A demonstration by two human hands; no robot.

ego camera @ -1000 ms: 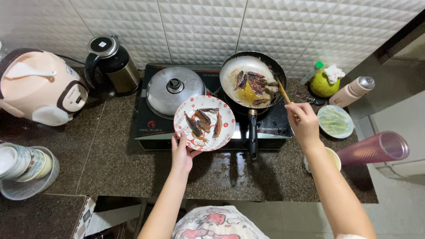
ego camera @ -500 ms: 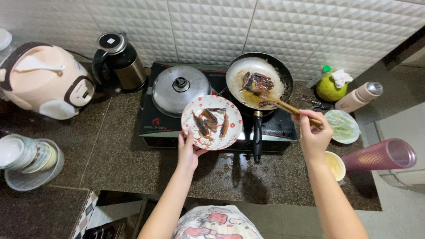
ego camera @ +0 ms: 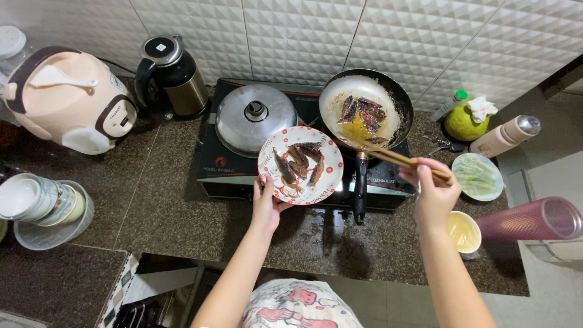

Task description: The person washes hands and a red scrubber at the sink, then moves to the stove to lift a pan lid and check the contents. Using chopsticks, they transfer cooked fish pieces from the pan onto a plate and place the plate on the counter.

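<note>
My left hand [ego camera: 267, 203] holds a red-and-white patterned plate [ego camera: 328, 176] by its near rim, above the front of the black stove [ego camera: 209, 164]. Several fried fish [ego camera: 297, 163] lie on the plate. My right hand [ego camera: 434, 191] grips wooden chopsticks [ego camera: 395, 157], their tips reaching to the near edge of the black frying pan [ego camera: 398, 100]. More fried fish [ego camera: 363, 112] lie in oil in the pan, whose handle [ego camera: 360, 191] points toward me.
A lidded steel pot [ego camera: 256, 118] sits on the left burner. A kettle [ego camera: 173, 76] and pink rice cooker [ego camera: 64, 100] stand left; stacked bowls [ego camera: 36, 206] lower left. Right of the stove: a small yellow bowl [ego camera: 463, 232], a plate of greens [ego camera: 478, 176], a pink tumbler [ego camera: 531, 218], bottles.
The plate stays in my left hand over the stove. My right hand pulled the chopsticks back from the middle of the pan toward its near rim.
</note>
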